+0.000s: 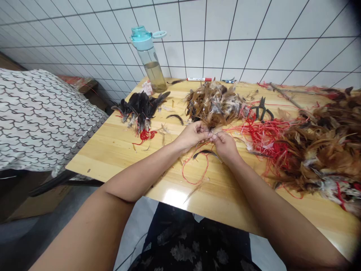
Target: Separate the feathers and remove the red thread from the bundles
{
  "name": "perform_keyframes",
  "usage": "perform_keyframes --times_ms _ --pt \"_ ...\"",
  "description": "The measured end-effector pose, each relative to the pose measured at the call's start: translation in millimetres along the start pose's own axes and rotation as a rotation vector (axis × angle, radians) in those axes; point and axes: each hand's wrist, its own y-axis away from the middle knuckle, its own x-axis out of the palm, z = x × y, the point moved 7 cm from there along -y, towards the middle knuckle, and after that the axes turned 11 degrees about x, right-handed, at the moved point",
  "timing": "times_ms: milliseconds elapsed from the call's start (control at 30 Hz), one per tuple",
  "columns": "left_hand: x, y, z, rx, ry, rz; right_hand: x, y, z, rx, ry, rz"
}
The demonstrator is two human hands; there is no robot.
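My left hand [195, 136] and my right hand [225, 146] meet fingertip to fingertip above the table. Both are closed in a pinch. A small dark feather [210, 130] seems to be in the left fingers; what the right fingertips grip is too small to make out. A thin red string [194, 183] lies in a loop below the hands and runs up towards the fingertips. Close under them rests a curved dark feather [208, 152]. Just beyond the hands is a pile of brown feathers [210, 101].
Black feathers [142, 107] tied with red string lie at left. A water bottle [153, 67] stands behind them. Along the wall lies a marker [199, 79]. To the right are pliers [262, 109], tangled red string [265, 137] and a large brown feather heap [329, 146].
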Motion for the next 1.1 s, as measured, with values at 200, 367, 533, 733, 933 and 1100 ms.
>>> perform_keyframes --times_ms 200,367,533,733,933,1100 --pt "4.9 0.6 0.8 -0.012 -0.053 0.060 5.0 4.0 5.8 -0.028 0.160 0.002" --pt "3.7 1.6 1.7 0.012 -0.108 0.016 7.0 7.9 8.2 -0.046 0.270 -0.036" --pt "-1.3 -0.8 -3.1 0.042 -0.165 -0.005 4.2 6.9 7.8 -0.070 0.109 -0.013" --pt "-6.2 -1.2 -18.2 0.121 -0.229 -0.023 0.8 2.4 5.3 -0.033 -0.228 0.108" --pt "0.5 0.9 -11.5 0.081 -0.261 0.053 2.9 0.2 0.8 -0.002 -0.141 0.109" --pt "-2.5 1.4 -18.5 0.118 -0.389 0.059 -7.1 -2.1 -6.0 0.073 -0.283 0.038"
